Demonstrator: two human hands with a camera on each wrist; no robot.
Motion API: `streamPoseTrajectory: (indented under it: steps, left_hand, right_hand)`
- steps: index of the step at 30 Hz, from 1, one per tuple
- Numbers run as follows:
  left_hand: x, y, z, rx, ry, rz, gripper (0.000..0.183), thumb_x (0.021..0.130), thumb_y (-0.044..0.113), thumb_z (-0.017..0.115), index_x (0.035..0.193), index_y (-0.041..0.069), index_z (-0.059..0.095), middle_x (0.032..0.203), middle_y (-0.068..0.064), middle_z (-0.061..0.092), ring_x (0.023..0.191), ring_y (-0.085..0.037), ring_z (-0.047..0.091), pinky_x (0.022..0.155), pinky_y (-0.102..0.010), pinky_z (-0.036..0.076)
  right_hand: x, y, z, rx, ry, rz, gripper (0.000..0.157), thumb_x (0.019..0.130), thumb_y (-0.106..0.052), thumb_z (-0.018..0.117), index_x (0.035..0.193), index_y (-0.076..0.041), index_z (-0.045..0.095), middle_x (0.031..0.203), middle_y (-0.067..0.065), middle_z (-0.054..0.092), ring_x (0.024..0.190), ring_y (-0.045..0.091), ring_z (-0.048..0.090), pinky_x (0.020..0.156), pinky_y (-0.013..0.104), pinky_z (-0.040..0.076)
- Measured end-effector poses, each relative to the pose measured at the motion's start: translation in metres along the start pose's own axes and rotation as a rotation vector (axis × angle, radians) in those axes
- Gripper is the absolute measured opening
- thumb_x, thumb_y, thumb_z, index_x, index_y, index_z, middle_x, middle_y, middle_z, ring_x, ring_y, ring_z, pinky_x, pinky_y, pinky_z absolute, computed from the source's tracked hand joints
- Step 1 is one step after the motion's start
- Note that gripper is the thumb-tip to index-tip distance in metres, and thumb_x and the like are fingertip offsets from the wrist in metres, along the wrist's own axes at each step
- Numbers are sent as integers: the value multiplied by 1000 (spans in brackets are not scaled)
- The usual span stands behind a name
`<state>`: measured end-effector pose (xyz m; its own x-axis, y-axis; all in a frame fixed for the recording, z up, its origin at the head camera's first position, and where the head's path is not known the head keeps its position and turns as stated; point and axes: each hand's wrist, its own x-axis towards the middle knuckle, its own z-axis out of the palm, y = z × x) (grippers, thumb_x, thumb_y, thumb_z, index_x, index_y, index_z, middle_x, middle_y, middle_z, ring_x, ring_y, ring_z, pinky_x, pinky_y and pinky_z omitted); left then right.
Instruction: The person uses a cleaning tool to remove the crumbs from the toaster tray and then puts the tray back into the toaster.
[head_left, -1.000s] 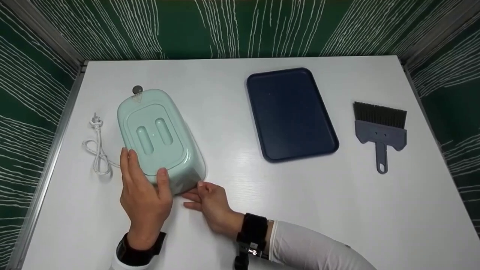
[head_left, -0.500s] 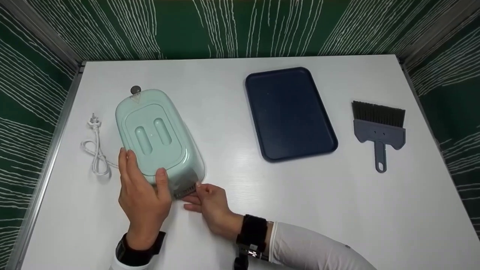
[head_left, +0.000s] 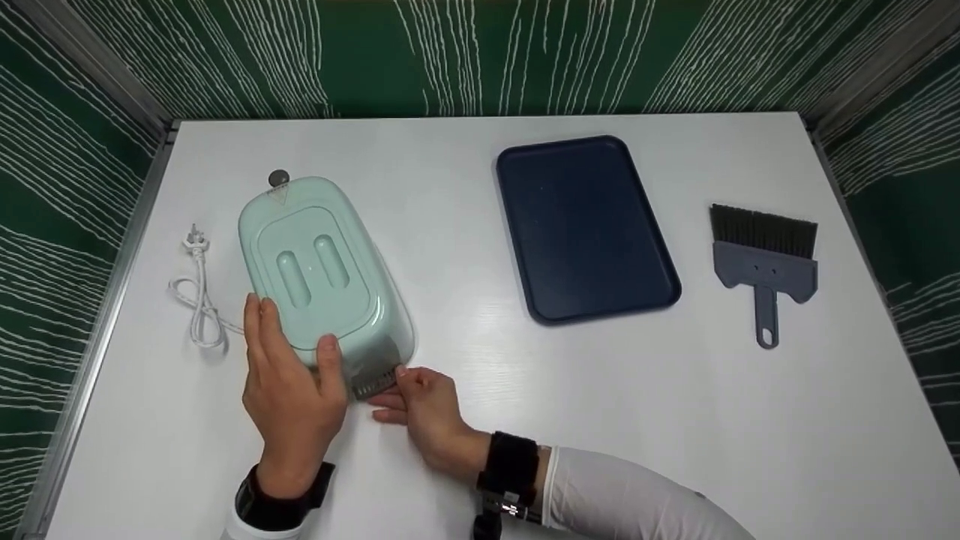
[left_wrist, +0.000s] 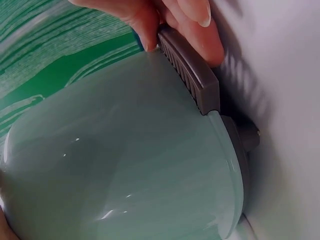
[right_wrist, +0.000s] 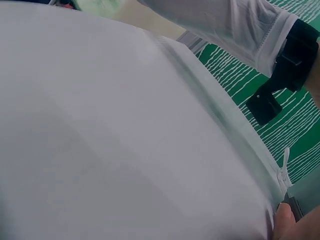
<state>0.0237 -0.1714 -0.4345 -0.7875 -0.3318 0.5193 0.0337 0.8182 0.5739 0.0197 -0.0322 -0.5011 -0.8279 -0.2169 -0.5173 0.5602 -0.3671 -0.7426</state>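
Observation:
A mint-green toaster (head_left: 307,262) with two shallow grooves on its covered top stands on the left of the table. My left hand (head_left: 292,401) rests against its near left corner, fingers extended along the side and thumb on the near edge. At its near end, my right hand (head_left: 435,412) pinches the dark ribbed end of a crumb tray (head_left: 378,383) low at the base. The left wrist view shows this crumb tray (left_wrist: 190,67) projecting from the shell, with the right fingers (left_wrist: 200,42) behind it. Most of the tray is hidden inside.
A white power cord (head_left: 200,300) with its plug lies left of the toaster. A dark blue tray (head_left: 589,232) lies right of the middle on the white table (head_left: 570,405). Farther right is a grey hand brush (head_left: 765,262) with black bristles. Green walls (head_left: 480,60) enclose the table.
The crumb tray's dark ribbed end, hardly visible a second ago, now shows farther out from the toaster's near end. My left hand stays in place against the toaster.

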Motion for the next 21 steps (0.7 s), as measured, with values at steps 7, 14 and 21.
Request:
streamPoseTrajectory:
  steps: [7, 14, 21]
  left_hand:
    - [-1, -1, 0, 7, -15, 10, 72, 100, 36, 53, 152, -11, 39, 163, -26, 35, 135, -47, 52, 79, -69, 51]
    - [0, -1, -1, -4, -4, -7, 71, 98, 34, 54, 152, -11, 40, 163, -25, 36, 135, -47, 52, 78, -69, 51]
    - [0, 0, 0, -3, -7, -6, 71, 99, 34, 54, 152, -11, 39, 162, -25, 36, 135, -47, 51, 78, -70, 50]
  right_hand:
    - [-2, 0, -2, -15, -1, 0, 15, 109, -6, 51, 108, 9, 57, 94, 25, 75, 85, 26, 78, 73, 36, 64]
    - [-11, -1, -7, -26, -15, 15, 19, 110, -5, 49, 112, 12, 56, 98, 27, 75, 87, 29, 78, 73, 36, 64]
    - [-17, 0, -12, -19, -25, 7, 19, 110, -5, 49, 111, 12, 57, 99, 29, 74, 85, 29, 78, 72, 35, 64]
